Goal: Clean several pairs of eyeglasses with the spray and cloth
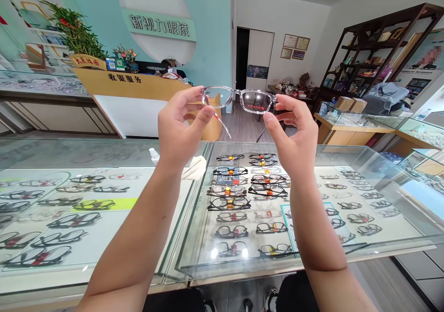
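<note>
Raised in front of me is a pair of glasses [237, 92] with a clear frame, its temples unfolded and pointing back toward me. Red lettering shows on the right lens. My left hand [183, 122] pinches the frame's left end between thumb and fingers. At the right end, my right hand [291, 127] grips it the same way, thumb below the rim. Both arms stretch over a glass display case [194, 252], on whose top rows of dark-framed glasses [268, 190] appear on or under the glass. A white cloth [194, 168] lies just beyond my left wrist.
A white spray bottle [154, 155] stands behind my left forearm. Farther back are a cashier counter [138, 87] with plants, a dark shelf unit [374, 48] and cardboard boxes [351, 104] on another glass case. More glasses [94, 204] fill the case at left.
</note>
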Demonstrator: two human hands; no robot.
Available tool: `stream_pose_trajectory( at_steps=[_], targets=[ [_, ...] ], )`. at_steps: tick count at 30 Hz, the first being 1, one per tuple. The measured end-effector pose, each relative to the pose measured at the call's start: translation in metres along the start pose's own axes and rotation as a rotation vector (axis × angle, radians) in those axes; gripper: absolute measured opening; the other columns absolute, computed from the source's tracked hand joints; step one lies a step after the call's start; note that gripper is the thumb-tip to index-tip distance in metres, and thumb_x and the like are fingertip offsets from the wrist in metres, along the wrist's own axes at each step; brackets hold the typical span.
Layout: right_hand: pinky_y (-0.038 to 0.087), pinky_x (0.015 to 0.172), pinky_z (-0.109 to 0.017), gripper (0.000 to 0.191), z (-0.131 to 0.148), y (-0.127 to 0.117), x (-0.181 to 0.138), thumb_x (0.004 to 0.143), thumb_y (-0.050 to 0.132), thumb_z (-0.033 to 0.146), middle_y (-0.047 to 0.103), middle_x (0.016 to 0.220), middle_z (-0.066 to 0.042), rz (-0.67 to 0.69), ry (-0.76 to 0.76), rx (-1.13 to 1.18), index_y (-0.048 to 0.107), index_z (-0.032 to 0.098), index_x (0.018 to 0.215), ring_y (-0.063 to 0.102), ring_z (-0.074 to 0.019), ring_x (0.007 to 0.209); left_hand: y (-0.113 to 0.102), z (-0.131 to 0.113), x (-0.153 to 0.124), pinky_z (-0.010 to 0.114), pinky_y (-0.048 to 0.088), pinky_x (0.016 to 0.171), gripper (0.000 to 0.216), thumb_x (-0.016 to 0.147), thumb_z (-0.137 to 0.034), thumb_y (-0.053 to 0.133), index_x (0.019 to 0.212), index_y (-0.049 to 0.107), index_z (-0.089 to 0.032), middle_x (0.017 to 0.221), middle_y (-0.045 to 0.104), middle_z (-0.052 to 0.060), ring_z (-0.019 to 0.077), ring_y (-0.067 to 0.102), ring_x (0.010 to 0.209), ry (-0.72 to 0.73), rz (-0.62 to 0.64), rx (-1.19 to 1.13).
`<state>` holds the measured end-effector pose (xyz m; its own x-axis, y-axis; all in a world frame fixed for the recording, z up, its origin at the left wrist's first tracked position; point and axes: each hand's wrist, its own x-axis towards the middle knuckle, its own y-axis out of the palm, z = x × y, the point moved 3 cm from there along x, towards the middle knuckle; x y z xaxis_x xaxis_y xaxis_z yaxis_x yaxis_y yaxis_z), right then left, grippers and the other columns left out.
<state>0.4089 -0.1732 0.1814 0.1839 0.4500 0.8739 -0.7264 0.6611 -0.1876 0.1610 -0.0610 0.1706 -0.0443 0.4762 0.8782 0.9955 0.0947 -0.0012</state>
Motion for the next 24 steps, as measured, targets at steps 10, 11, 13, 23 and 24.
stream_pose_trajectory(
  at_steps=[10, 11, 13, 23, 24],
  targets=[
    [0.062, 0.107, -0.058, 0.041, -0.012, 0.006, 0.001, 0.110, 0.062, 0.058, 0.078, 0.137, -0.012, 0.010, 0.132, 0.052, 0.073, 0.031, 0.139, 0.076, -0.0305, 0.115, 0.013, -0.034, -0.019, 0.044, 0.056, 0.080, 0.061, 0.089, -0.081, 0.085, 0.131, 0.077, -0.038, 0.118, 0.078, 0.007, 0.0269, 0.076, 0.098, 0.139, -0.141, 0.246],
    [0.062, 0.107, -0.058, 0.041, -0.013, 0.006, 0.001, 0.110, 0.062, 0.057, 0.078, 0.137, -0.013, 0.015, 0.140, 0.057, 0.072, 0.031, 0.139, 0.076, -0.0303, 0.115, 0.014, -0.034, -0.020, 0.044, 0.056, 0.081, 0.060, 0.090, -0.080, 0.085, 0.132, 0.077, -0.037, 0.118, 0.077, 0.007, 0.0275, 0.076, 0.099, 0.137, -0.134, 0.251],
    [0.062, 0.108, -0.057, 0.042, -0.014, 0.007, 0.001, 0.110, 0.061, 0.057, 0.078, 0.136, -0.013, 0.020, 0.144, 0.057, 0.072, 0.030, 0.139, 0.076, -0.0303, 0.116, 0.014, -0.035, -0.021, 0.045, 0.055, 0.082, 0.057, 0.094, -0.077, 0.083, 0.133, 0.075, -0.037, 0.119, 0.076, 0.008, 0.0281, 0.075, 0.102, 0.129, -0.118, 0.234],
    [0.061, 0.104, -0.057, 0.045, -0.015, 0.010, 0.000, 0.111, 0.060, 0.063, 0.080, 0.133, -0.013, 0.004, 0.104, 0.052, 0.073, 0.028, 0.136, 0.077, -0.0294, 0.111, 0.013, -0.041, -0.019, 0.045, 0.056, 0.079, 0.055, 0.093, -0.078, 0.083, 0.129, 0.076, -0.038, 0.114, 0.075, 0.006, 0.0271, 0.075, 0.095, 0.193, -0.151, 0.278],
    [0.061, 0.103, -0.057, 0.044, -0.015, 0.010, -0.001, 0.111, 0.060, 0.063, 0.080, 0.132, -0.013, 0.002, 0.102, 0.051, 0.073, 0.028, 0.136, 0.077, -0.0292, 0.111, 0.013, -0.040, -0.019, 0.044, 0.056, 0.079, 0.055, 0.093, -0.078, 0.083, 0.130, 0.075, -0.038, 0.114, 0.074, 0.006, 0.0269, 0.075, 0.095, 0.199, -0.150, 0.275]
  ],
)
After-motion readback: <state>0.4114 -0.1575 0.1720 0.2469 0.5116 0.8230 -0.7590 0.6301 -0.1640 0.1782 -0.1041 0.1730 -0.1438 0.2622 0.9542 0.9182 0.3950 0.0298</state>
